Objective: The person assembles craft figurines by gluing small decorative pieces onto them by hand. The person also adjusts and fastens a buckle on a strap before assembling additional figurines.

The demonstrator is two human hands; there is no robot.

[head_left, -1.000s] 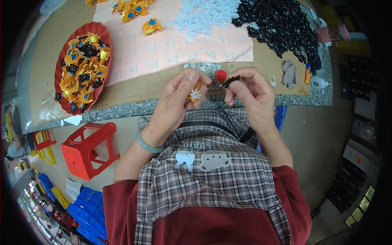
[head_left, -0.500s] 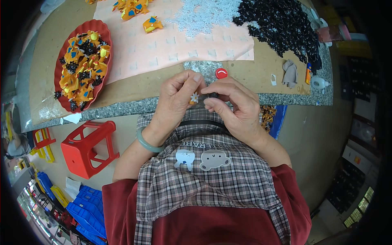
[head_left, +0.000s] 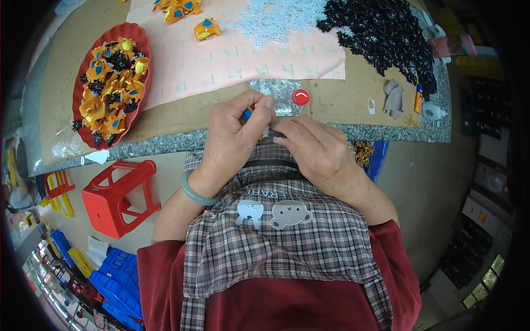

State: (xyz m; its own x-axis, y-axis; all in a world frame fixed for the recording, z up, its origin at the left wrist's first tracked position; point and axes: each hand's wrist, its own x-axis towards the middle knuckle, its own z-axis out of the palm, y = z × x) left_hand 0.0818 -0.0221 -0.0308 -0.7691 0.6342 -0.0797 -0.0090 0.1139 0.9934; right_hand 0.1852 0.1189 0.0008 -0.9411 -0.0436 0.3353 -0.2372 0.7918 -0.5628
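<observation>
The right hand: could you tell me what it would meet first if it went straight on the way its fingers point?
The right hand points left toward the left hand and would likely meet it and the small part held there first; depth is unclear.

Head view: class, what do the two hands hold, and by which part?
The left hand pinches a small orange-and-blue toy piece at its edge; the right hand meets it, its grip hidden.
</observation>
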